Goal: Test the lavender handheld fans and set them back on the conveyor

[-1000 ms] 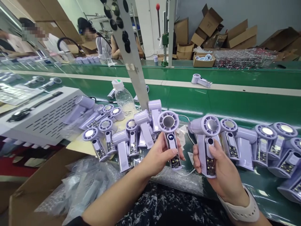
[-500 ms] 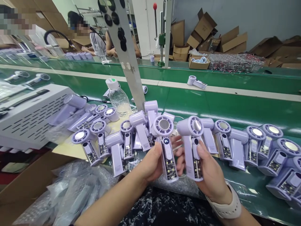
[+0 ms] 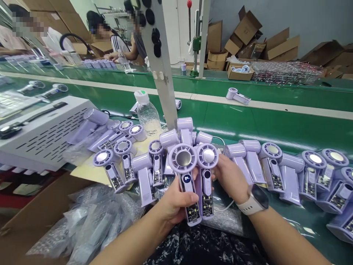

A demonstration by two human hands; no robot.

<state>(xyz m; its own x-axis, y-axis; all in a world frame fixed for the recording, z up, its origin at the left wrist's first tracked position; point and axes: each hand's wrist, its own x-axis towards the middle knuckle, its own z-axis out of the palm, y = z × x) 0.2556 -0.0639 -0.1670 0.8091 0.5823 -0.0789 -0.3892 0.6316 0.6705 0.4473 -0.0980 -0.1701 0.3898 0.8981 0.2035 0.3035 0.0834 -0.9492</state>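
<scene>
Two purple handheld fans stand side by side in front of me. My left hand point(image 3: 179, 200) is wrapped round the left fan point(image 3: 183, 158), whose round display is lit and reads 84, with the thumb across its handle. The right fan point(image 3: 207, 155) has a dark display and touches the left one; fingers of my left hand show between the two handles. Just behind the right fan is my right hand point(image 3: 231, 178), its fingers hidden by that fan. A white cable point(image 3: 226, 207) runs below the right wrist, which bears a watch point(image 3: 256, 200).
More purple fans point(image 3: 271, 151) line the bench on both sides. A clear bottle point(image 3: 148, 116) stands behind, near a metal post point(image 3: 165, 73). Left are a white vented box point(image 3: 49, 132) and a carton of bubble-wrap bags point(image 3: 93, 221). People work across the green belt point(image 3: 220, 121).
The two fans have come together and both are now at my left hand. My right hand has moved off the right fan's front to behind it. The view has shifted slightly.
</scene>
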